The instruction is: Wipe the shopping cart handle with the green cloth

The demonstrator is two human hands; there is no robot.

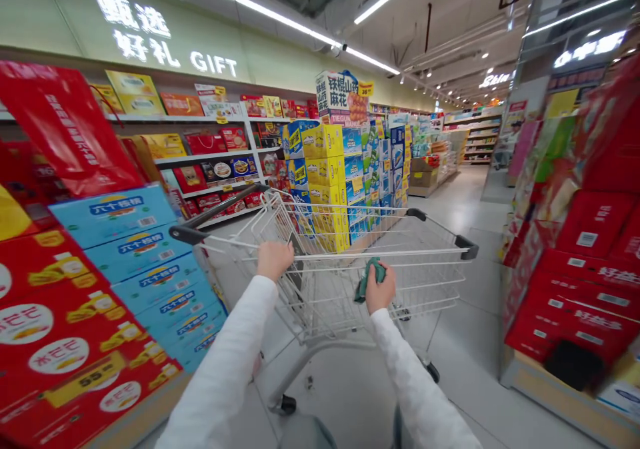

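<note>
A wire shopping cart (425, 254) stands sideways in front of me, its dark push handle (227, 208) at the left end. My left hand (276, 260) is closed round the cart's near top rail, close to the handle end. In my right hand (382, 290) is a bunched dark green cloth (368, 280), held at the near side of the basket just under the top rail. The fingertips of the right hand are partly hidden by the cloth. Through the wires the basket shows no goods.
On the left are stacked light blue cartons (150, 246) and red cartons (55, 329). A stack of yellow boxes (325, 189) stands beyond the cart. Red gift boxes (575, 289) line the right side. A tiled aisle floor (463, 199) runs back between displays.
</note>
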